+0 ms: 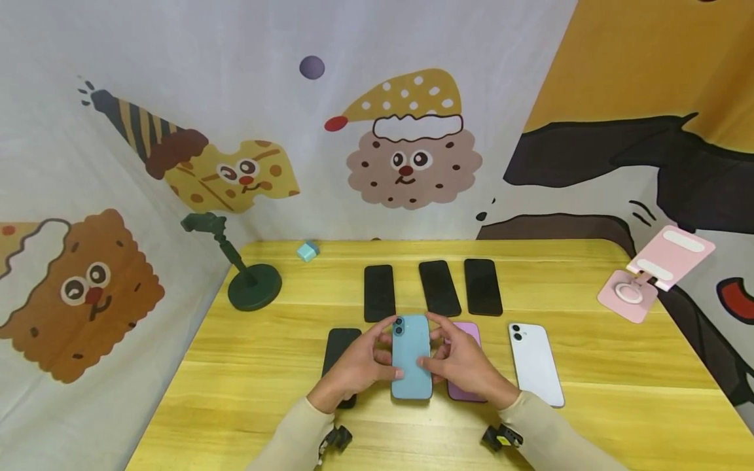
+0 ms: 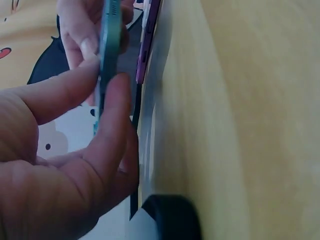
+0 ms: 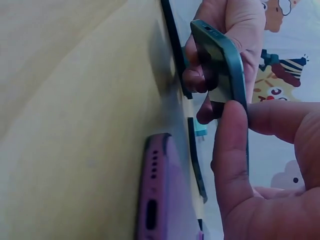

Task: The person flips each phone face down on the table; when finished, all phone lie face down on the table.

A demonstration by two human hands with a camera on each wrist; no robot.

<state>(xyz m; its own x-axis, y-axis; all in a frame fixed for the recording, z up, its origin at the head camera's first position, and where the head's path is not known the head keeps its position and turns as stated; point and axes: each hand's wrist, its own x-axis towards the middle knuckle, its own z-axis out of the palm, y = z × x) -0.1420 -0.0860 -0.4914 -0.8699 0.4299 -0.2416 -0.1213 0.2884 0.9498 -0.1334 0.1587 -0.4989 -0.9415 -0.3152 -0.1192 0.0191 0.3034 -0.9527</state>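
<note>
A light blue phone (image 1: 412, 356), its back with two camera lenses facing up, is held between both hands above the table. My left hand (image 1: 365, 363) grips its left edge, thumb on the back and fingers underneath. The right hand (image 1: 462, 358) pinches the opposite edge in the same way. In the right wrist view the phone's glossy underside (image 3: 212, 65) shows, reflecting fingers. Beneath the right hand lies a pink-purple phone (image 1: 469, 394), partly covered. A black phone (image 1: 338, 347) lies under the left hand, also partly hidden.
Three black phones (image 1: 379, 293) lie in a row farther back. A white phone (image 1: 538, 366) lies to the right. On the wooden table (image 1: 206, 392) stand a dark green phone stand (image 1: 254, 288) at left, a pink folding stand (image 1: 639, 288) at right and a small light blue block (image 1: 307, 251).
</note>
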